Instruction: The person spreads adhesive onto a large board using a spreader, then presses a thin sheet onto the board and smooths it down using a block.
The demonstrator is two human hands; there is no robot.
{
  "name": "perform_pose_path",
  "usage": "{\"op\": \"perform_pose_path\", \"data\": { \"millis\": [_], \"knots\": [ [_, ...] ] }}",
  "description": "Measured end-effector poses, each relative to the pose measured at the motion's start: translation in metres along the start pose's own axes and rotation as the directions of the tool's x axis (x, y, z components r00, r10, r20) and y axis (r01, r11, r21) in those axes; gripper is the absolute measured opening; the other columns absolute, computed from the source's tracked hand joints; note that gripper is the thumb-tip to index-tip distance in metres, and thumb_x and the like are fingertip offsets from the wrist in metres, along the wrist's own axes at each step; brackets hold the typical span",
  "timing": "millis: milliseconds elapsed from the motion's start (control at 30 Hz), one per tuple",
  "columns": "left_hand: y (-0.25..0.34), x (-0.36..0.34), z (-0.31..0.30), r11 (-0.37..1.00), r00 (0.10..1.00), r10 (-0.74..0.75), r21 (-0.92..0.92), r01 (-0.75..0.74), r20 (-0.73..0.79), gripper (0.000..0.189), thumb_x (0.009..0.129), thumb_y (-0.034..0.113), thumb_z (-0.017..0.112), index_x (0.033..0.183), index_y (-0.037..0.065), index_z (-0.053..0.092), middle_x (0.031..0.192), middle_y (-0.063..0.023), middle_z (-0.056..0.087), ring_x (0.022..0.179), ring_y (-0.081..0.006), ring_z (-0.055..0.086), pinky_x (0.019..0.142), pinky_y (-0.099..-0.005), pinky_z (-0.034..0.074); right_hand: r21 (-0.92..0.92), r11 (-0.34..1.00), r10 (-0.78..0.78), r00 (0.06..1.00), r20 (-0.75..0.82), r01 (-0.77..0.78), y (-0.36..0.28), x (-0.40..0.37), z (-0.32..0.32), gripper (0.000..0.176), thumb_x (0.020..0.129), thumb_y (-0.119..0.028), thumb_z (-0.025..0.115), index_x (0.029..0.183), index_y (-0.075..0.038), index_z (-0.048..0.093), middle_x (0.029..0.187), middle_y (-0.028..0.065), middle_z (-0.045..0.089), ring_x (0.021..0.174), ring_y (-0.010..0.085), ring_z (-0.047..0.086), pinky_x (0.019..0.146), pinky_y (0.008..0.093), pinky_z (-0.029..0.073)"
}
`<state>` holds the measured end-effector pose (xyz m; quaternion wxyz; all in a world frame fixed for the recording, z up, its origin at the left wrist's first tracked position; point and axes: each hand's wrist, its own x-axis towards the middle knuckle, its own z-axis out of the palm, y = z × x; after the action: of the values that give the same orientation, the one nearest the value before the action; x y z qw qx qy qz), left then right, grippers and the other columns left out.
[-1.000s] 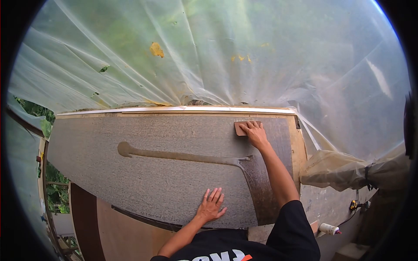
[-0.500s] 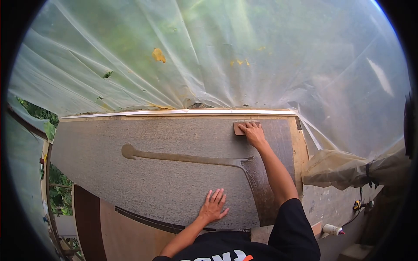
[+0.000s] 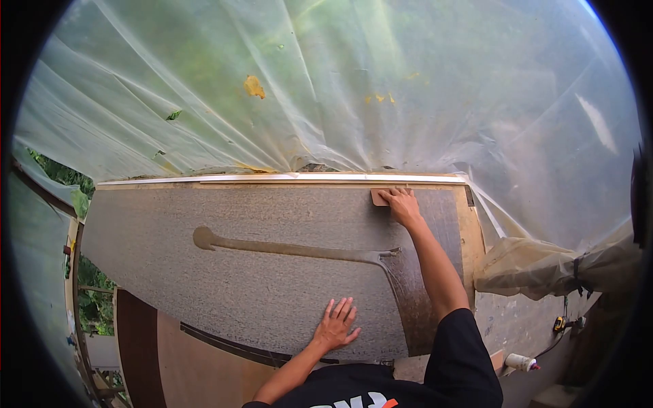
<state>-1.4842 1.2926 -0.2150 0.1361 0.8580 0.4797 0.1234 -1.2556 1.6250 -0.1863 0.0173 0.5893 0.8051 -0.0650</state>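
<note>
A long grey panel (image 3: 286, 292) lies in front of me, with a strip of brownish paste (image 3: 292, 249) across it that ends in a round blob at the left. Near the panel's far edge, toward the right, my right hand (image 3: 403, 205) grips a flat reddish-brown block (image 3: 380, 197) pressed against the surface. My left hand (image 3: 335, 328) rests flat on the panel's near side, its fingers spread, holding nothing. Between my right arm and the end of the paste strip, a darker, smoother patch (image 3: 416, 299) runs toward the near edge.
Translucent plastic sheeting (image 3: 340, 88) hangs beyond the panel's white edge strip (image 3: 292, 177). At the right are bundled plastic (image 3: 524, 268), a yellow-and-black power tool (image 3: 559, 324) and a white bottle (image 3: 519, 361). A wooden board (image 3: 197, 347) lies at the lower left.
My right hand and the block have shifted slightly to the right along the far edge. My left hand stays flat on the panel. The whole view has moved a little.
</note>
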Motion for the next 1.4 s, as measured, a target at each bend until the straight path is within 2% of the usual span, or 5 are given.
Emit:
{"op": "perform_pose_path", "data": {
  "millis": [200, 733, 867, 1100, 1400],
  "knots": [
    [0.000, 0.001, -0.003, 1.000, 1.000, 0.002, 0.002, -0.002, -0.005, 0.063, 0.085, 0.047, 0.060, 0.129, 0.004, 0.048, 0.148, -0.0177, 0.033, 0.139, -0.0313, 0.027, 0.114, -0.0525, 0.020, 0.119, 0.993, -0.003, 0.999, 0.040, -0.002, 0.014, 0.005, 0.008, 0.045, 0.090, -0.013, 0.047, 0.128, -0.032, 0.059, 0.133, 0.0063, 0.055, 0.128, 0.0261, 0.048, 0.104, 0.0610, 0.033],
    [-0.004, -0.008, 0.000, 0.997, 0.994, 0.074, 0.035, -0.071, -0.087, 0.075, 0.082, 0.054, 0.061, 0.134, 0.002, 0.045, 0.150, -0.0184, 0.029, 0.140, -0.0324, 0.025, 0.115, -0.0574, 0.014, 0.083, 0.995, 0.022, 0.924, 0.382, -0.057, -0.010, -0.220, -0.029, 0.057, 0.082, -0.007, 0.048, 0.126, -0.042, 0.059, 0.118, 0.0032, 0.065, 0.102, 0.0297, 0.064, 0.080, 0.0444, 0.053],
    [0.001, -0.036, -0.023, 0.957, 0.937, 0.278, -0.138, -0.253, 0.210, 0.101, 0.072, 0.073, 0.059, 0.144, 0.007, 0.036, 0.156, -0.0128, 0.021, 0.145, -0.0329, 0.015, 0.110, -0.0698, 0.005, 0.076, 0.993, 0.044, 0.885, 0.463, -0.089, -0.028, -0.291, -0.030, 0.059, 0.082, -0.006, 0.046, 0.129, -0.042, 0.056, 0.128, -0.0008, 0.059, 0.111, 0.0286, 0.060, 0.086, 0.0445, 0.052],
    [-0.003, -0.057, -0.008, 0.946, 0.889, 0.307, -0.005, -0.325, 0.339, 0.102, 0.061, 0.026, 0.082, 0.148, 0.019, 0.030, 0.159, -0.0067, 0.013, 0.147, -0.0319, 0.009, 0.111, -0.0693, 0.005, 0.099, 0.988, 0.062, 0.896, 0.440, -0.117, -0.071, -0.392, -0.034, 0.058, 0.082, -0.003, 0.045, 0.128, -0.037, 0.058, 0.132, -0.0001, 0.056, 0.115, 0.0306, 0.057, 0.089, 0.0452, 0.050],
    [-0.009, -0.056, 0.000, 0.941, 0.898, 0.335, -0.058, -0.332, 0.284, 0.101, 0.061, 0.031, 0.082, 0.148, 0.020, 0.030, 0.159, -0.0063, 0.015, 0.147, -0.0313, 0.010, 0.111, -0.0695, 0.005, 0.162, 0.986, -0.040, 0.872, 0.488, -0.046, -0.081, -0.457, -0.024, 0.065, 0.077, 0.002, 0.047, 0.131, -0.032, 0.056, 0.131, 0.0028, 0.058, 0.111, 0.0315, 0.059, 0.088, 0.0374, 0.050]
  ]
}}
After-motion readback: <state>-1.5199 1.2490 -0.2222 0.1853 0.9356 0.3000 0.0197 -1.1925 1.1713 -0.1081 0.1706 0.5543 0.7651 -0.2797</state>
